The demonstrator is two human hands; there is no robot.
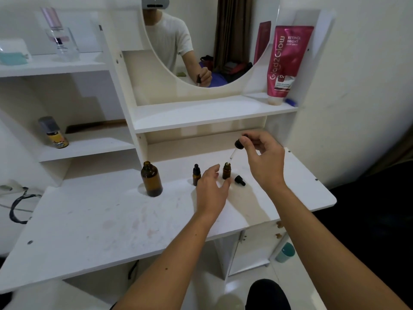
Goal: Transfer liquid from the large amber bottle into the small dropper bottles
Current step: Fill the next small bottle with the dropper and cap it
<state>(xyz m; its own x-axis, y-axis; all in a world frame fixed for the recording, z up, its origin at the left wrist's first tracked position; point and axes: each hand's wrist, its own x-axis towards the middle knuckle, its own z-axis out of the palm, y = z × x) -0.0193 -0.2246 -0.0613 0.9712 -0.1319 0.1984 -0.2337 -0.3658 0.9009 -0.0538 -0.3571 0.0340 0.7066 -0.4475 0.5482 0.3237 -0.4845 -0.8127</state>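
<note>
One large amber bottle (151,179) stands upright and uncapped on the white dressing-table top (93,220), left of centre in the frame, its long axis vertical and its open mouth pointing up. Two small amber dropper bottles stand to its right: the capped dropper bottle (196,175) with its black bulb on top, and the open dropper bottle (226,171), both upright, with the left hand between and in front of them. One loose black dropper cap (240,180) lies on its side on the tabletop just right of the open bottle. One glass dropper (236,149) is held above that bottle, tilted, its black bulb up and to the right and its clear tip pointing down-left at the bottle's mouth, just above it. The right hand (263,156) pinches the dropper's bulb between thumb and forefinger, the other fingers loosely curled. The left hand (211,189) hovers low over the table with fingers loosely spread, its fingertips beside the open bottle; whether they touch it I cannot tell. Further out, one pink tube (287,63) stands on the upper right shelf, one small spray can (53,132) on the left shelf, and a round mirror (201,39) reflects the person at the top centre.
</note>
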